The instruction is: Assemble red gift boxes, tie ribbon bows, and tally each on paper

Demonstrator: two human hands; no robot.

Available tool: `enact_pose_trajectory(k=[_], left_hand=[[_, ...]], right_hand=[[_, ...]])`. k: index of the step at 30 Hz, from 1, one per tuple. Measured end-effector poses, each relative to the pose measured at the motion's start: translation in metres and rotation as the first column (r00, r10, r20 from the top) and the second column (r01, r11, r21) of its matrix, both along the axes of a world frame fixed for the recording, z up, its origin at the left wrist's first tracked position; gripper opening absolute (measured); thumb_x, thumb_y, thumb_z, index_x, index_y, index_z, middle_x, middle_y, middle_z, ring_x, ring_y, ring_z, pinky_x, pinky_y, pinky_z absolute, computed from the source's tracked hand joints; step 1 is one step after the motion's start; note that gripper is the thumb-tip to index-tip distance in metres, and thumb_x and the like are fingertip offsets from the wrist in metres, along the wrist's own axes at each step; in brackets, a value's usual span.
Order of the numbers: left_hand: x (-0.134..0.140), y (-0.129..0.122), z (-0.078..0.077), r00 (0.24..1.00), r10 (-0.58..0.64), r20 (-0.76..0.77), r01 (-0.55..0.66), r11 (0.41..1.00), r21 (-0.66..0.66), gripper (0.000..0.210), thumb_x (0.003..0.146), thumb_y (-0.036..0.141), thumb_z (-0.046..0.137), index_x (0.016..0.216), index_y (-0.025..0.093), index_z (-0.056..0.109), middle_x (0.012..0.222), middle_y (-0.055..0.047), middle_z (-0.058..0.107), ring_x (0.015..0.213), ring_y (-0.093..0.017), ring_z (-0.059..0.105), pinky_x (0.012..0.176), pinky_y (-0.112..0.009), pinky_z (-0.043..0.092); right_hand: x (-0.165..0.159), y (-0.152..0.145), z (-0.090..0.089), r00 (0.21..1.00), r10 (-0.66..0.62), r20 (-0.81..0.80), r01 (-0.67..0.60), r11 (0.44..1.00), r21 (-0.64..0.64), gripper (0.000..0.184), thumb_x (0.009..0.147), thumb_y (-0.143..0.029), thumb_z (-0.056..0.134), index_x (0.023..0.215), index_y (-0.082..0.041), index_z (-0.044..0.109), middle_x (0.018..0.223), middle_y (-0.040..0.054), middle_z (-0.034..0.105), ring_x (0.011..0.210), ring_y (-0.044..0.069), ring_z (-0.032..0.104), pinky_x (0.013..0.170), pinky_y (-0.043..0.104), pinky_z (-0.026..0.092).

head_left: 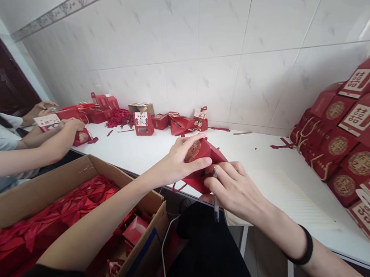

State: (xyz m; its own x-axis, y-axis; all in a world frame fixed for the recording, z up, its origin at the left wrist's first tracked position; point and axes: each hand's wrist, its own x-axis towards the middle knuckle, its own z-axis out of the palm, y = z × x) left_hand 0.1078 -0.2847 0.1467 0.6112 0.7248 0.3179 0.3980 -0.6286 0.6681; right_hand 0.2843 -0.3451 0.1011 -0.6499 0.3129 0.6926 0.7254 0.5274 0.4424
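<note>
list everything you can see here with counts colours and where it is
red box: one, red and gold, held, centre
pen: one, greyish, held, centre
white table: one, white, centre
small boxes: several, mostly red, along the wall
ribbon heap: one, dark red, centre left
gift boxes: many, red, gold and cream, right
carton: one, brown, lower left
ribboned items: many, red, inside the carton
cable: one, white, lower centre
tiled wall: one, whitish, back
door: one, dark reddish-brown, upper left
co-workers: apparently two, pale clothing, left
wristband: one, black, right wrist
left hand: one, bare, centre
right hand: one, bare, centre
</note>
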Motion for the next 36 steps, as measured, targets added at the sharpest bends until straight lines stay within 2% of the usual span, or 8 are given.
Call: enact_pose_trajectory(k=[7, 13, 19, 23, 26, 30, 32, 36], left_hand=[[-0.006, 0.014, -0.006, 0.993, -0.116, 0.034, 0.117, 0.993, -0.035, 0.066, 0.077, 0.051, 0.059, 0.136, 0.033, 0.034, 0.137, -0.006, 0.037, 0.127, -0.025, 0.036, 0.107, -0.044, 0.028], [-0.01, 0.012, -0.004, 0.994, -0.103, 0.023, 0.103, 0.995, -0.004, 0.066, 0.078, 0.048, 0.059, 0.137, 0.035, 0.033, 0.135, -0.005, 0.039, 0.128, -0.025, 0.035, 0.109, -0.044, 0.026], [-0.006, 0.013, -0.004, 0.991, -0.116, 0.066, 0.116, 0.993, -0.003, 0.063, 0.078, 0.045, 0.059, 0.135, 0.036, 0.036, 0.135, -0.004, 0.042, 0.127, -0.025, 0.038, 0.108, -0.044, 0.028], [-0.002, 0.016, -0.009, 0.967, -0.126, 0.222, 0.14, 0.989, -0.048, 0.057, 0.079, 0.041, 0.058, 0.133, 0.033, 0.041, 0.138, -0.003, 0.043, 0.123, -0.024, 0.043, 0.105, -0.043, 0.034], [0.001, 0.016, -0.013, 0.93, -0.085, 0.357, 0.133, 0.985, -0.112, 0.052, 0.08, 0.039, 0.056, 0.13, 0.032, 0.044, 0.133, -0.003, 0.05, 0.116, -0.024, 0.05, 0.099, -0.043, 0.041], [0.008, 0.01, -0.019, 0.868, -0.07, 0.492, 0.15, 0.981, -0.124, 0.051, 0.082, 0.041, 0.053, 0.131, 0.033, 0.043, 0.13, -0.003, 0.053, 0.118, -0.023, 0.049, 0.097, -0.042, 0.043], [0.011, 0.005, -0.02, 0.832, -0.119, 0.542, 0.213, 0.97, -0.114, 0.053, 0.084, 0.044, 0.049, 0.135, 0.032, 0.038, 0.135, -0.003, 0.049, 0.122, -0.023, 0.046, 0.099, -0.042, 0.042], [0.015, -0.008, -0.018, 0.813, -0.172, 0.557, 0.254, 0.964, -0.073, 0.057, 0.086, 0.041, 0.047, 0.139, 0.029, 0.031, 0.142, -0.002, 0.04, 0.13, -0.023, 0.037, 0.107, -0.04, 0.034]], right_hand=[[0.002, -0.001, -0.004, 1.0, 0.029, 0.001, -0.029, 1.0, -0.001, 0.02, 0.096, -0.021, 0.042, 0.079, -0.017, 0.051, 0.088, 0.0078, 0.058, 0.079, 0.02, 0.048, 0.069, 0.032, 0.03], [0.003, 0.0, -0.005, 0.999, 0.027, -0.032, -0.025, 0.998, 0.058, 0.019, 0.094, -0.014, 0.04, 0.079, -0.018, 0.051, 0.095, 0.0078, 0.061, 0.087, 0.02, 0.05, 0.076, 0.033, 0.032], [0.007, -0.005, 0.002, 1.0, 0.003, 0.003, -0.003, 1.0, 0.019, 0.015, 0.092, -0.011, 0.042, 0.083, -0.018, 0.051, 0.097, 0.0083, 0.062, 0.088, 0.02, 0.053, 0.077, 0.034, 0.034], [0.024, -0.012, 0.003, 0.986, 0.151, -0.068, -0.154, 0.987, -0.048, 0.007, 0.088, -0.015, 0.055, 0.088, -0.019, 0.049, 0.107, 0.0119, 0.058, 0.103, 0.025, 0.053, 0.085, 0.042, 0.037], [0.035, -0.011, -0.006, 0.887, 0.27, -0.375, -0.293, 0.956, -0.005, 0.025, 0.081, -0.022, 0.066, 0.092, -0.021, 0.044, 0.116, 0.0147, 0.052, 0.109, 0.029, 0.051, 0.086, 0.048, 0.041], [0.03, -0.002, -0.021, 0.548, 0.138, -0.825, -0.341, 0.937, -0.07, 0.039, 0.082, -0.035, 0.064, 0.103, -0.024, 0.033, 0.136, 0.0198, 0.031, 0.124, 0.032, 0.037, 0.084, 0.05, 0.044], [0.022, 0.001, -0.024, 0.446, 0.071, -0.892, -0.431, 0.891, -0.144, 0.04, 0.084, -0.044, 0.061, 0.101, -0.025, 0.03, 0.134, 0.0203, 0.032, 0.118, 0.031, 0.043, 0.075, 0.042, 0.049], [0.009, 0.006, -0.021, 0.395, 0.04, -0.918, -0.502, 0.846, -0.179, 0.045, 0.079, -0.051, 0.064, 0.095, -0.024, 0.033, 0.105, 0.0124, 0.049, 0.088, 0.023, 0.055, 0.059, 0.031, 0.049]])
